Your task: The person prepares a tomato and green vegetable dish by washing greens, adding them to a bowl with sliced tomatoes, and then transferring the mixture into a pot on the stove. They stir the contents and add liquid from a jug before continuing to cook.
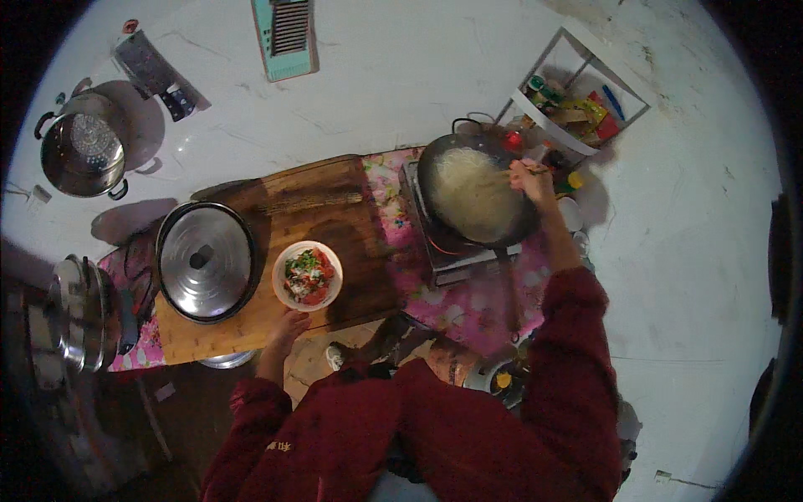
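Note:
At the right, my right hand point(528, 179) grips chopsticks over a wok point(433, 169) on a portable cooktop point(464, 267). Pale, cloudy liquid with noodles point(473, 194) fills much of the wok. My left hand point(292, 327) is at the near rim of a white bowl point(339, 276); whether its fingers hold the rim is unclear. Red pieces, chopped greens and a white substance point(308, 275) lie in the bowl. The bowl rests on a wooden board point(313, 213), right of a pan covered by a metal lid point(204, 276).
A steamer pot point(81, 154) and a cleaver point(150, 69) are at the upper left. A green grater point(290, 41) is at the top. Beyond the wok stands a rack point(568, 128) with packets, with bottles beside it. Stacked metal pans point(81, 314) stand at the left edge.

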### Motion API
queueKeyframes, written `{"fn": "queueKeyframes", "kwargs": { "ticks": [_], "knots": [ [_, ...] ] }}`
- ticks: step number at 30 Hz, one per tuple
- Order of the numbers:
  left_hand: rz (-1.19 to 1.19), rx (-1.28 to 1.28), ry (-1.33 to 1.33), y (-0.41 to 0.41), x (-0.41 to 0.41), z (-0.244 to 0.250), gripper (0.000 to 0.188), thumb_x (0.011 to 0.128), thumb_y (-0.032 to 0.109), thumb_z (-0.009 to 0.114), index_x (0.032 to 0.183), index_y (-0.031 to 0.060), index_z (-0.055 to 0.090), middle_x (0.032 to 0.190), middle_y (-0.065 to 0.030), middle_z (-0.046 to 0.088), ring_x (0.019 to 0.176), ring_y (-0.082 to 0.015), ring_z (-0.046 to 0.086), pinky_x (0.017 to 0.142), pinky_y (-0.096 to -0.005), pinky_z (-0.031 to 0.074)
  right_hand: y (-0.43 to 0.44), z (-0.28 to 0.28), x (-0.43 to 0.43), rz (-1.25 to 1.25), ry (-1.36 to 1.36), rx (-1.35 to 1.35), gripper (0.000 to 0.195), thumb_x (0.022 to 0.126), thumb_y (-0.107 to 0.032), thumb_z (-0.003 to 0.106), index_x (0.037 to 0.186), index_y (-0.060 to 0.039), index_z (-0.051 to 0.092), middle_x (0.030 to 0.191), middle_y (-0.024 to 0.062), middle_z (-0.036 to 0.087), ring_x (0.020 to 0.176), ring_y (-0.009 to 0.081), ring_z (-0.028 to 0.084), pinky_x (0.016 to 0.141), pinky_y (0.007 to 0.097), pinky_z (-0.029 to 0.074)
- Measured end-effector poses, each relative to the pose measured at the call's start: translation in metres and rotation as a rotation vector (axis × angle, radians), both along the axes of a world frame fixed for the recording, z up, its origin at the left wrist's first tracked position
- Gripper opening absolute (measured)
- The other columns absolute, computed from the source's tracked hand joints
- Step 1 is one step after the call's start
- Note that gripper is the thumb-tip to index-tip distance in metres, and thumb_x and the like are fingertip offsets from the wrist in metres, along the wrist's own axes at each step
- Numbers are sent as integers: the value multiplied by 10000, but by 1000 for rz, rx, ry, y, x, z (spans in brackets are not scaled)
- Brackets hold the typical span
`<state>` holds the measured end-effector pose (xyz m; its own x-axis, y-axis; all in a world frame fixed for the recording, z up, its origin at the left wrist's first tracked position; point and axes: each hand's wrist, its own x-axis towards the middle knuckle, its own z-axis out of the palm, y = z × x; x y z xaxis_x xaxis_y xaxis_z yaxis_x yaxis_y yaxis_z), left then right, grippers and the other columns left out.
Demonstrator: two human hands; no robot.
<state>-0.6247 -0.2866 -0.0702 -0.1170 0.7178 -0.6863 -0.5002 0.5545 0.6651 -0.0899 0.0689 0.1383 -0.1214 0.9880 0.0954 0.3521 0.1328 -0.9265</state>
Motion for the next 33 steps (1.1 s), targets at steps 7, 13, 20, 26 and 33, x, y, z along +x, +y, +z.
{"fn": "queueKeyframes", "kwargs": {
  "ticks": [7, 13, 20, 26, 33],
  "knots": [
    [39, 31, -39, 3, -6, -20, 425, 918, 237, 548, 1272, 24, 448, 1149, -139, 583, 1038, -270, 599, 919, -380, 491, -32, 1, -30, 142, -247, -40, 240, 874, -239, 638, 785, -17, 657, 650, 40, 599, 557, 121, 553, 529, 307, 447],
    [51, 112, -216, 9, -15, -57, 435, 912, 192, 542, 1281, -11, 434, 1212, -146, 557, 1086, -280, 576, 962, -397, 472, -17, -23, -18, 70, -477, -1, 343, 839, -359, 616, 829, -18, 650, 696, 143, 612, 636, 242, 612, 614, 362, 474],
    [80, 273, -271, 13, 5, -21, 458, 934, 244, 538, 1307, 6, 421, 1299, -153, 497, 1125, -289, 554, 969, -418, 471, -28, 39, -3, 85, -794, 451, 212, 877, -245, 628, 835, -38, 639, 740, 106, 635, 628, 222, 596, 597, 321, 466],
    [111, 68, -57, 24, 8, -35, 347, 919, 167, 531, 1245, 84, 445, 1164, -123, 571, 1027, -255, 603, 890, -417, 536, -115, 84, -140, 63, -101, -15, 228, 960, -239, 549, 952, -28, 633, 820, 41, 642, 664, 93, 592, 594, 234, 496],
    [50, 80, -80, 29, 28, -7, 340, 888, 105, 552, 1203, 60, 434, 1086, -121, 594, 964, -249, 627, 830, -369, 558, -203, -58, -279, 387, 122, -200, 200, 929, -214, 577, 964, -22, 620, 766, 38, 628, 667, 94, 586, 619, 246, 481]
  ]
}}
